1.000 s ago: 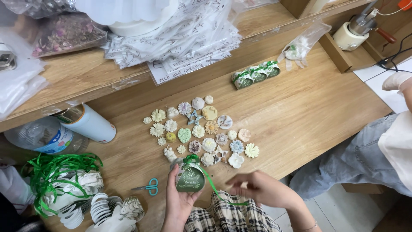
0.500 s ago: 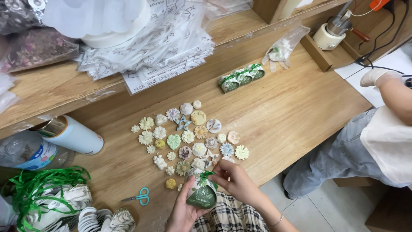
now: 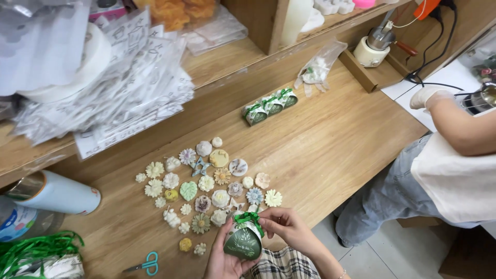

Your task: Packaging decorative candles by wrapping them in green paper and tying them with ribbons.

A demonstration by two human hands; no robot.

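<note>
At the bottom middle of the head view I hold a small dark green gift pouch (image 3: 243,242) with a green ribbon bow (image 3: 247,218) at its top. My left hand (image 3: 221,261) cups the pouch from below and the left. My right hand (image 3: 287,227) pinches the ribbon at the pouch's neck. Just beyond the pouch, several small flower- and shell-shaped pieces (image 3: 206,183) in cream, green and pale blue lie spread on the wooden table (image 3: 330,139).
Three tied green pouches (image 3: 269,106) lie in a row further back. Teal scissors (image 3: 144,264) and loose green ribbon (image 3: 31,250) are at the lower left, beside a white roll (image 3: 57,194). Stacked clear bags (image 3: 119,88) fill the shelf. Another person (image 3: 449,170) sits at the right.
The view has shifted, so the table contents sit further up and right in the frame. My right hand has closed in on the ribbon at the pouch's top, and the bow now looks tied.
</note>
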